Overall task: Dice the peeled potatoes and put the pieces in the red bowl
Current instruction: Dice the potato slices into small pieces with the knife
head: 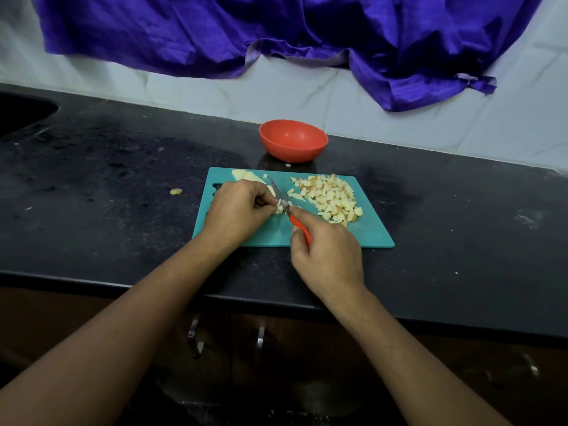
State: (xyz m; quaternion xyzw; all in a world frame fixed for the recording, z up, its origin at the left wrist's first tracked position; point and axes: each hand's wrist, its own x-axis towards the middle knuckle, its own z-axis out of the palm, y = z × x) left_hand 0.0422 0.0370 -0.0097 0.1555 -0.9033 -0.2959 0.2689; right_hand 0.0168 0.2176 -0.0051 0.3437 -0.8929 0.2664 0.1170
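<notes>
A teal cutting board [276, 233] lies on the black counter. On its right half sits a heap of diced potato pieces [330, 198]. My left hand [238, 209] pinches a small potato piece [279, 209] against the board. My right hand [327, 253] grips the orange handle of a small knife [284, 202], whose blade rests on that piece. Uncut peeled potato slices [247, 175] lie at the board's far left corner, partly hidden by my left hand. The red bowl [293, 140] stands behind the board and holds nothing.
A stray potato scrap [176, 191] lies on the counter [107, 179] left of the board. A dark sink [21, 113] is at the far left. A purple cloth [276, 35] hangs over the white tiled wall. Cabinet handles [196, 333] show below the counter edge.
</notes>
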